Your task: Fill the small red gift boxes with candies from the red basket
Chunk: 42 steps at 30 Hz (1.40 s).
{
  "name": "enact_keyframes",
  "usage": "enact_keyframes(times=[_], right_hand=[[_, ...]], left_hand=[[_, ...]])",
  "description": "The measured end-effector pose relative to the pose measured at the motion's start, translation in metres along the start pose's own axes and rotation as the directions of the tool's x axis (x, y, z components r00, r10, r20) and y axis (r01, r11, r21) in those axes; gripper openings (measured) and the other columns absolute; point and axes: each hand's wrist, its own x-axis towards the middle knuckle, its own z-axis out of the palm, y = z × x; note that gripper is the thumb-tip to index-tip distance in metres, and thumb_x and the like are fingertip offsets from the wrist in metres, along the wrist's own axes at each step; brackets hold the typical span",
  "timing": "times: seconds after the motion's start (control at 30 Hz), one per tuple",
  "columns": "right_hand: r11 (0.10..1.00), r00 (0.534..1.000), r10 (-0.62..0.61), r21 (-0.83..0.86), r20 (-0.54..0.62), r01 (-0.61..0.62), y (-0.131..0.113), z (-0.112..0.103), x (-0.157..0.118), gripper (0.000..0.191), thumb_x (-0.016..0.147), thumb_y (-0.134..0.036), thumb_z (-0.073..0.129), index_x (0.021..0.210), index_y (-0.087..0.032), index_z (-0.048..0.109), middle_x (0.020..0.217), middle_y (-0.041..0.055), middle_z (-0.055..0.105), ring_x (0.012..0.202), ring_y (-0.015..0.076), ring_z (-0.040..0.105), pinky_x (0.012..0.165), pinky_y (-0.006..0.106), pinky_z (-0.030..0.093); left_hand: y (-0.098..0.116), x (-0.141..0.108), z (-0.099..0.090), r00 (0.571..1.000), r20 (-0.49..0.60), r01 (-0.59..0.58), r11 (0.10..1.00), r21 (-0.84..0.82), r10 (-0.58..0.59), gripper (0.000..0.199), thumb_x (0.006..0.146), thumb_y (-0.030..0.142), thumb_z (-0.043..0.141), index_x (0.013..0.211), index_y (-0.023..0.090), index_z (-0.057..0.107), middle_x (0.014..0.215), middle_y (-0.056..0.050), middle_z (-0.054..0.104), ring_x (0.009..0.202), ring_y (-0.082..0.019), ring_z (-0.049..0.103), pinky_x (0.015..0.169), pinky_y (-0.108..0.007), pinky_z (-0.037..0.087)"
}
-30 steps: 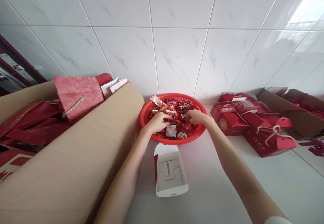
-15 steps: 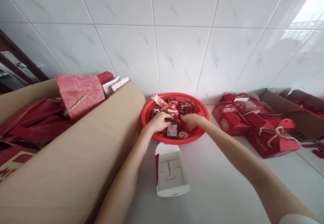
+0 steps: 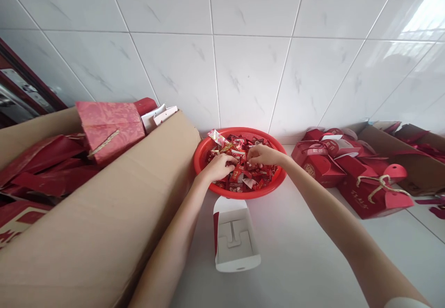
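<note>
Against the wall stands a red plastic basket (image 3: 201, 177) with perforated sides, holding many wrapped candies (image 3: 247, 178), mostly red. My left hand (image 3: 219, 167) reaches in at its left side, fingers curled down among the wrappers; whatever lies between them is too small to make out. Just to the right, my right hand (image 3: 261, 156) is over the pile with thumb and fingers drawn together, and their tips hide what they may hold. In front of the basket lies an open paper box (image 3: 234, 245), its white inside facing up and a folded tab at its bottom.
At left a large cardboard carton (image 3: 153, 192) is full of red gift bags (image 3: 111, 129). Several red gift boxes (image 3: 375, 194), some with rope handles, stand at right. Behind them is another carton (image 3: 385, 155) with red items. A tiled wall (image 3: 248, 76) rises behind.
My right hand has lifted a little from the candies and its fingers have drawn together. Wrappers beneath have shifted; a white packet near the front has turned or been covered. My left hand stays nearly in place.
</note>
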Motion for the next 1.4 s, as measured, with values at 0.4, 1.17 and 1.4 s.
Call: enact_keyframes(times=[0.4, 1.17, 1.4], right_hand=[[0.988, 0.978, 0.099, -0.138, 0.183, -0.074, 0.007, 0.011, -0.001, 0.034, 0.079, -0.011, 0.06, 0.111, -0.019, 0.069, 0.089, 0.0039, 0.074, 0.082, 0.0203, 0.071, 0.066, 0.024, 0.052], [0.759, 0.929, 0.32, -0.637, 0.187, -0.134, 0.0, 0.015, -0.01, 0.045, 0.079, -0.002, 0.057, 0.119, -0.018, 0.07, 0.116, 0.0144, 0.07, 0.103, 0.0298, 0.068, 0.064, 0.028, 0.044], [0.765, 0.927, 0.308, -0.636, 0.216, -0.106, 0.0, 0.014, -0.009, 0.044, 0.074, -0.001, 0.061, 0.114, -0.018, 0.069, 0.115, 0.013, 0.069, 0.097, 0.0276, 0.068, 0.061, 0.027, 0.042]], left_hand=[[0.003, -0.001, -0.001, 1.0, 0.011, -0.002, 1.0, 0.021, 0.002, 0.033, 0.086, 0.012, 0.058, 0.113, 0.019, 0.077, 0.124, -0.006, 0.073, 0.12, -0.024, 0.064, 0.106, -0.03, 0.047], [-0.002, 0.001, 0.002, 1.0, 0.005, 0.004, 1.0, 0.008, -0.004, 0.033, 0.087, 0.013, 0.057, 0.113, 0.021, 0.077, 0.125, -0.005, 0.073, 0.115, -0.023, 0.067, 0.104, -0.03, 0.049], [-0.002, 0.0, 0.001, 1.0, 0.011, -0.011, 0.999, 0.042, 0.01, 0.033, 0.087, 0.014, 0.057, 0.113, 0.02, 0.076, 0.125, -0.008, 0.072, 0.119, -0.023, 0.065, 0.105, -0.031, 0.048]])
